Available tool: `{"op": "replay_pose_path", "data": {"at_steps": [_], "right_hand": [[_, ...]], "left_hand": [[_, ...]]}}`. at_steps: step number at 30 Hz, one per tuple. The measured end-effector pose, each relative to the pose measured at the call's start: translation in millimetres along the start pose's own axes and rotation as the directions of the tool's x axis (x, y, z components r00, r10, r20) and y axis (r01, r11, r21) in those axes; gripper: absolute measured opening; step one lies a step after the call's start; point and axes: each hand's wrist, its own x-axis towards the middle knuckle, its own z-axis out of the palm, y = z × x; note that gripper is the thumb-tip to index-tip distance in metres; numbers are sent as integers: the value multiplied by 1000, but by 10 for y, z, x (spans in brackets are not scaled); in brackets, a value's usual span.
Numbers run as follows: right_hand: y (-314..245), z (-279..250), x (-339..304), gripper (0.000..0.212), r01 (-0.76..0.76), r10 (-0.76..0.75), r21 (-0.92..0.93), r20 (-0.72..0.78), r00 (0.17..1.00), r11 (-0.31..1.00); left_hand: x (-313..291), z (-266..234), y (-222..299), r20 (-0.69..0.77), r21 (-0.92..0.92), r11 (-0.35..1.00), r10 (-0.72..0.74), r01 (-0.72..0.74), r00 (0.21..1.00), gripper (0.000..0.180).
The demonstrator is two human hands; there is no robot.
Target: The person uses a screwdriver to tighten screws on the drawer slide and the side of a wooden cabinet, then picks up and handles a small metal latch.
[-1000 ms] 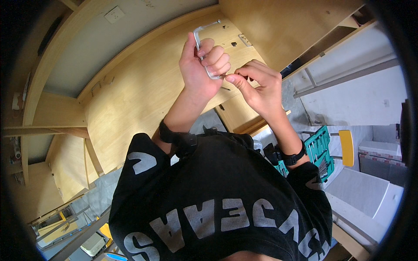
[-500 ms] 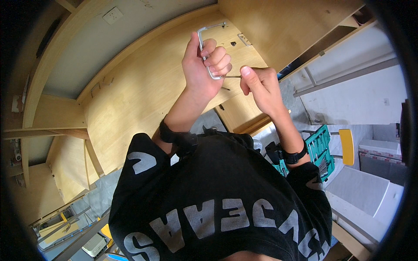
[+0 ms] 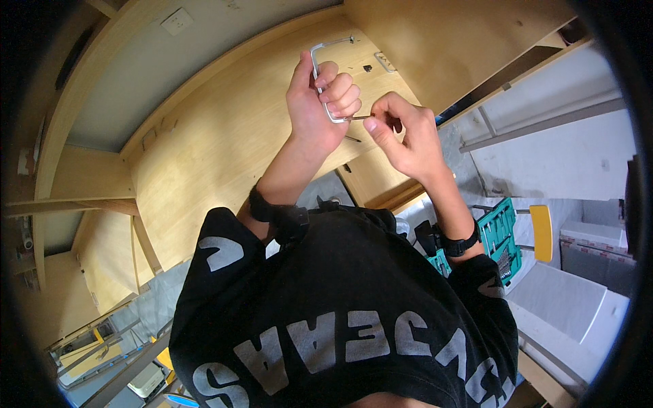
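A U-shaped silver pull handle (image 3: 319,76) is gripped in the curled fingers of my left hand (image 3: 318,112), raised above the wooden desktop. One leg points right at the top, ending in a small metal fitting (image 3: 352,39). From its lower end a thin dark metal rod, like a long screw (image 3: 358,118), sticks out to the right. The thumb and index finger of my right hand (image 3: 405,136) are closed at the rod's free end; the tip is hidden by them. Another thin screw-like piece (image 3: 353,139) shows just below the left hand.
On the desktop (image 3: 224,129) lie another handle (image 3: 385,62), a small black part (image 3: 367,69) and thin bent metal pieces (image 3: 153,139) at left. A wooden panel (image 3: 449,41) rises at the back right. An open green tool case (image 3: 500,234) and a yellow-ended chair (image 3: 541,232) stand right.
My right hand has shifted slightly left along the rod, its fingers moving from a tight fist to a looser, raised pinch. The left hand and handle have stayed almost still.
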Motion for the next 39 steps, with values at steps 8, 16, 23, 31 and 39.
{"op": "replay_pose_path", "data": {"at_steps": [8,16,23,31,39], "right_hand": [[52,28,27,24,-70,72,-28,60,996,997],[102,28,12,33,-55,59,-50,92,994,997],[99,120,-11,32,-85,88,-39,57,995,996],[126,129,-68,36,-83,81,46,56,995,995],[227,294,-61,51,-202,186,91,157,970,975]], "left_hand": [[11,-4,19,-20,23,1000,19,-19,1000,47],[1,-34,22,1,12,1000,1,-1,1000,48],[-40,16,14,-118,62,998,12,-5,993,51],[-88,-7,-27,-124,79,997,3,7,992,51],[-136,-180,22,-154,83,997,19,-6,988,51]]}}
